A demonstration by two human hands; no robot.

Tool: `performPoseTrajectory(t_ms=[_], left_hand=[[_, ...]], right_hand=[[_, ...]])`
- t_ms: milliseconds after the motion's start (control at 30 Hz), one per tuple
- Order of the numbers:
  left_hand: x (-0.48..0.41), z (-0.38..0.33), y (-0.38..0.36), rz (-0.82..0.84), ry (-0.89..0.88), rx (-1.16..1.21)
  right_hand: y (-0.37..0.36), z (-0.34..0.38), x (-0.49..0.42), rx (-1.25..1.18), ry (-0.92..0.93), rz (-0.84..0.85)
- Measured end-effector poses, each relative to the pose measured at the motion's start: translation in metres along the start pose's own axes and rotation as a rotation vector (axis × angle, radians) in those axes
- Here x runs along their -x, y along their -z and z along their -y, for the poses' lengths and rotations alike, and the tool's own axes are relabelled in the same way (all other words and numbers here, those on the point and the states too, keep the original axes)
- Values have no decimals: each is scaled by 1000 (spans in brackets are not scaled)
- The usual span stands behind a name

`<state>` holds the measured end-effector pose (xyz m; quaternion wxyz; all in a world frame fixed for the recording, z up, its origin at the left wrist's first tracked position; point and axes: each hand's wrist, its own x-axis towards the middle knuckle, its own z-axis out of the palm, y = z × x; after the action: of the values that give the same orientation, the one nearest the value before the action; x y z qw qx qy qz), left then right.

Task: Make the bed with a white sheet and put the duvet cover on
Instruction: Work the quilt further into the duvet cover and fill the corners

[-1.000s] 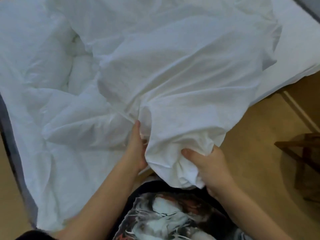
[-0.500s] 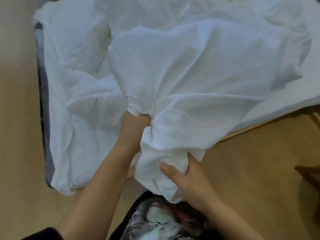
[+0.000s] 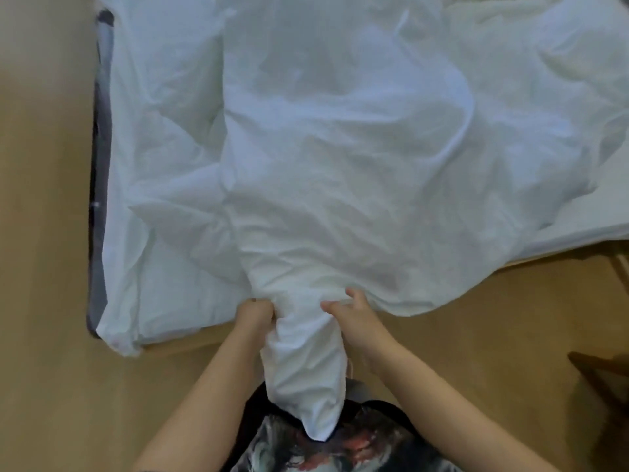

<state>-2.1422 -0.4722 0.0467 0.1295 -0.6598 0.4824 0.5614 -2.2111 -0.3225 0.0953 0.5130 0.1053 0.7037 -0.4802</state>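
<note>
While two hands (image 3: 255, 313) (image 3: 357, 323) grip, cover (image 3: 340, 172) hangs.

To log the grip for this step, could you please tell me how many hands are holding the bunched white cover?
2. The left hand grips the bunched cover on its left side; the right hand grips its right side.

Clenched left hand (image 3: 256, 313), pinching right hand (image 3: 355, 320) (close)

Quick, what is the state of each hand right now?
Left hand: grips the duvet cover.
Right hand: grips the duvet cover too.
</note>
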Motion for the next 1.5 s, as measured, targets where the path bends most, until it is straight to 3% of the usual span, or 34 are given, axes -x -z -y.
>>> performPoseTrajectory(t_ms=[100, 233, 333, 433, 567, 700, 900, 1100, 1267, 1367, 1433, 1500], left_hand=[[-5, -31, -3, 75, -125, 184], [-34, -94, 3, 40, -424, 323], [-68, -139, 15, -6, -275, 443], [-102, -173, 28, 69, -139, 653], [-117, -203, 45, 374, -227, 86], [-125, -218, 46, 690, -218, -79], [-150, -232, 22, 621, -278, 117], [-152, -249, 8, 709, -212, 647], [-120, -271, 39, 844, -311, 651], [-134, -265, 139, 626, -419, 820], [-147, -229, 217, 306, -443, 824], [-158, -182, 251, -83, -289, 601]], right_hand=[[5, 15, -21, 45, 74, -98], [5, 52, -44, 91, 213, -221], [-5, 85, -57, 224, 308, -262], [-27, 118, -69, 453, 491, -278], [-66, 162, -94, 666, 631, -268], [-94, 196, -129, 870, 574, -274], [-106, 201, -156, 1213, 379, -328], [-113, 208, -163, 1221, 380, -331], [-100, 220, -145, 1132, 478, -367], [-107, 236, -132, 1069, 562, -384], [-127, 245, -129, 1077, 655, -328], [-157, 247, -132, 1192, 706, -218]])
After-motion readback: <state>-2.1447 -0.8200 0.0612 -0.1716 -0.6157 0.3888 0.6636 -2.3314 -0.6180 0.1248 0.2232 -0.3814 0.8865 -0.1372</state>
